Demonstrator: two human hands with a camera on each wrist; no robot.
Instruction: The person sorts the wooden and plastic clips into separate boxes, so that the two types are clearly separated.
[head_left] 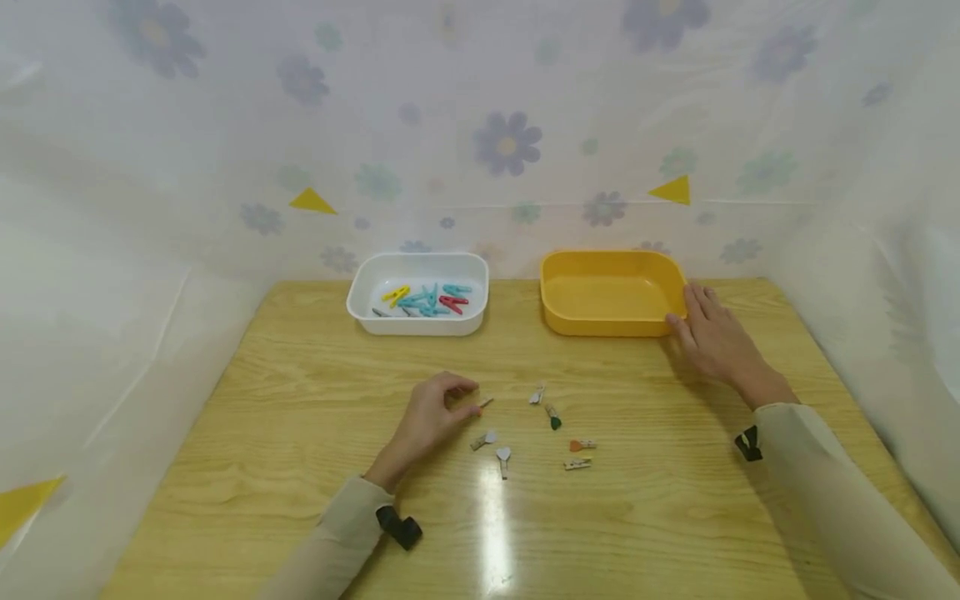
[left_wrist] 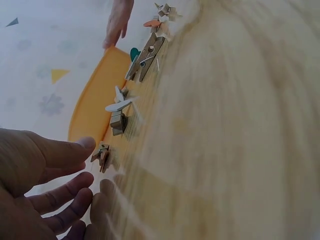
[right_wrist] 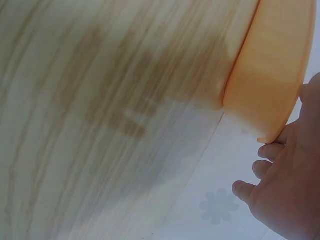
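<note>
Just to the right of the left hand (head_left: 429,417), by the thumb tip: a small brown wooden clothespin (left_wrist: 103,157) on the pale wood-grain table (head_left: 285,433), long axis slanting forward and rightward. Thumb and fingers parted, gripping nothing. Well apart from the right hand (head_left: 716,337), with thumb and fingertips at the right end of a yellow rectangular plastic tray (head_left: 606,328); whether clasped or merely touched, impossible to tell.

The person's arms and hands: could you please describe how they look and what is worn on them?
Both the left hand and the right hand are ungloved. The left sleeve and right sleeve are light beige, reaching the wrists. A black fitting shows at the left wrist, another at the right.
</note>
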